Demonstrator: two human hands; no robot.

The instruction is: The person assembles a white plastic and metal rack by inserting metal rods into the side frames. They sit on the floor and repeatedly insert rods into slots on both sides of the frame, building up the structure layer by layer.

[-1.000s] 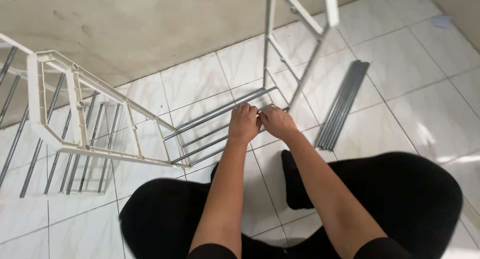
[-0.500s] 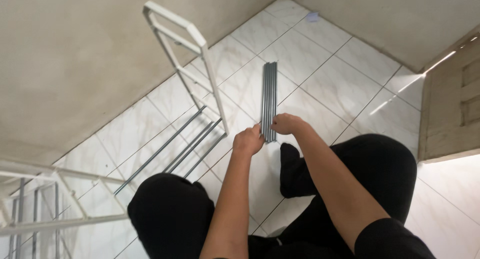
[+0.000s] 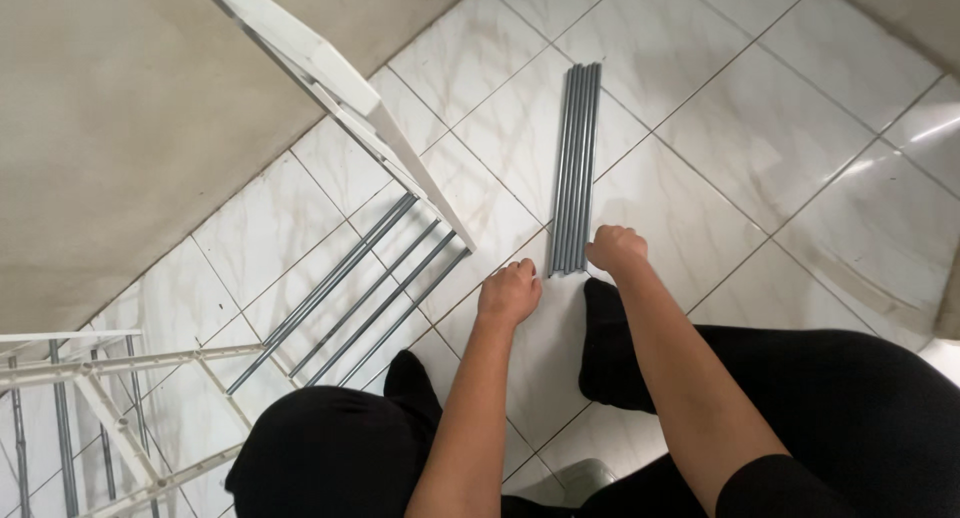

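The person sits low on the floor [image 3: 760, 108], which is laid with glossy white tiles veined in pale brown and cut by thin dark grout lines. A bundle of grey rods [image 3: 578, 168] lies flat on the tiles ahead of them: slim, straight, smooth metal tubes lined up side by side and touching, all the same length, running away from the person. The right hand [image 3: 614, 249] sits at the near end of that bundle with its fingers curled down over the rod tips; whether it actually grips one or only rests on them cannot be told from here. The left hand [image 3: 509, 292] is just beside it on the bare tile, knuckles up and loosely curled, holding nothing that shows. To the left stands a white metal rack frame [image 3: 330, 78], a flat painted bar slanting across the view, with several more grey rods [image 3: 350, 293] already fixed into it as parallel rails, spaced apart. Another part of the same white framework [image 3: 90, 378], with thin crossbars, fills the lower left corner. Behind runs a matt beige wall [image 3: 120, 128], and the person's legs are in black cloth.
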